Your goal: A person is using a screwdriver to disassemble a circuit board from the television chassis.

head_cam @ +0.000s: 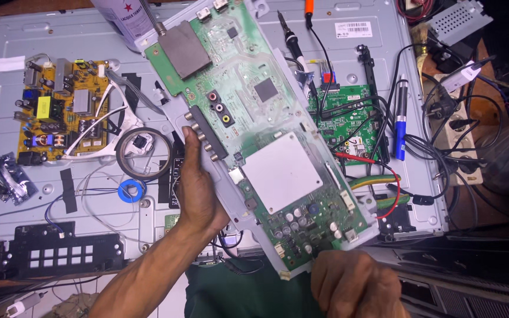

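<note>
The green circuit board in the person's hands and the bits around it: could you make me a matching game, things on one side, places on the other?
Things:
1. green circuit board
2. yellow circuit board
3. roll of tape
4. blue pen

Places:
A. far left on the metal panel
B. right, among black cables
C. held by left hand and right hand
D. just left of the left hand

Pairs: 1-C, 2-A, 3-D, 4-B

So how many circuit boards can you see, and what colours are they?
Large green board, held up by the left hand and the right hand: 1
Small green boards lying on the grey metal panel: 1
Yellow boards lying on the panel: 1
Total: 3 boards
</note>
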